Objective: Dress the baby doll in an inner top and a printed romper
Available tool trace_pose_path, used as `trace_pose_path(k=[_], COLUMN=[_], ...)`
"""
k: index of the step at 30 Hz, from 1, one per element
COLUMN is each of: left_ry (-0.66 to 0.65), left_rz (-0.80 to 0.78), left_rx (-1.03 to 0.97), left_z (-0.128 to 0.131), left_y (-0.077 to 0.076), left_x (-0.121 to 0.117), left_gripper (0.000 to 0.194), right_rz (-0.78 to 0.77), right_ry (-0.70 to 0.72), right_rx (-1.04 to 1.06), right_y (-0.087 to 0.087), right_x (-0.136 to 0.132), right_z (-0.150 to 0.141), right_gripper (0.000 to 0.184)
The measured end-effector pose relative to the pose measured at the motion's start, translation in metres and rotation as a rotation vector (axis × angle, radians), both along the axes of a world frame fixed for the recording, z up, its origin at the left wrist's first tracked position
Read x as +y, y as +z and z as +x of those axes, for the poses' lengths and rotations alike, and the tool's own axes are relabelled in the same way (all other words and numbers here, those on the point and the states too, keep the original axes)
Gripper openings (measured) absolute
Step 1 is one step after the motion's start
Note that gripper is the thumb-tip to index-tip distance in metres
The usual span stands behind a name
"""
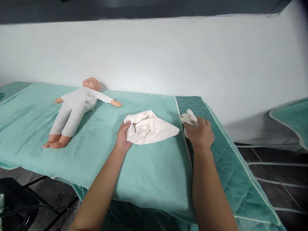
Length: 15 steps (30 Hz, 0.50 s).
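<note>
A white cloth piece [151, 128], gathered at one end and tapering to a point on the right, lies over the green bed cover. My left hand [124, 136] grips its left edge, thumb on top and the other fingers hidden beneath. In my right hand [201, 133] is a bunched white cloth [189, 118], closed in the fist just past the tapered tip and apart from it. To the left, a baby doll [78, 109] with a white cloth body lies on its back, arms spread and feet toward the near edge.
The green cover [151, 179] spreads over the bed, with a darker quilted part [226, 173] at the right. Behind stands a white wall [149, 57]. A black chair [16, 199] is at lower left, and a metal rack [276, 165] at right.
</note>
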State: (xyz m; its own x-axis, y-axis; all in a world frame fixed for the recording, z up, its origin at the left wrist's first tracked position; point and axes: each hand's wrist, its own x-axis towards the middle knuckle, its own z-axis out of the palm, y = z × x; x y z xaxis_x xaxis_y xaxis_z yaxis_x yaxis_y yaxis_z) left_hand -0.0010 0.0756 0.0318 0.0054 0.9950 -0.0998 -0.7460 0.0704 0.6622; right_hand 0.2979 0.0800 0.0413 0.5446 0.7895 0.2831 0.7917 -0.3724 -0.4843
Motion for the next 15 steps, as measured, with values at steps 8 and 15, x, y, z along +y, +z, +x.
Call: trace_pose_path(k=[8, 15], left_ry=[-0.004, -0.006], left_rz=[-0.008, -0.008], left_rx=[0.003, 0.009], left_z=[0.002, 0.002], left_y=[0.000, 0.002], left_x=[0.000, -0.001], left_gripper=[0.030, 0.034], right_rz=[-0.147, 0.215], right_ry=[0.032, 0.065], right_rx=[-0.080, -0.160], right_y=[-0.008, -0.004], right_x=[-0.012, -0.014], right_z=[0.004, -0.003], right_gripper=[0.052, 0.057])
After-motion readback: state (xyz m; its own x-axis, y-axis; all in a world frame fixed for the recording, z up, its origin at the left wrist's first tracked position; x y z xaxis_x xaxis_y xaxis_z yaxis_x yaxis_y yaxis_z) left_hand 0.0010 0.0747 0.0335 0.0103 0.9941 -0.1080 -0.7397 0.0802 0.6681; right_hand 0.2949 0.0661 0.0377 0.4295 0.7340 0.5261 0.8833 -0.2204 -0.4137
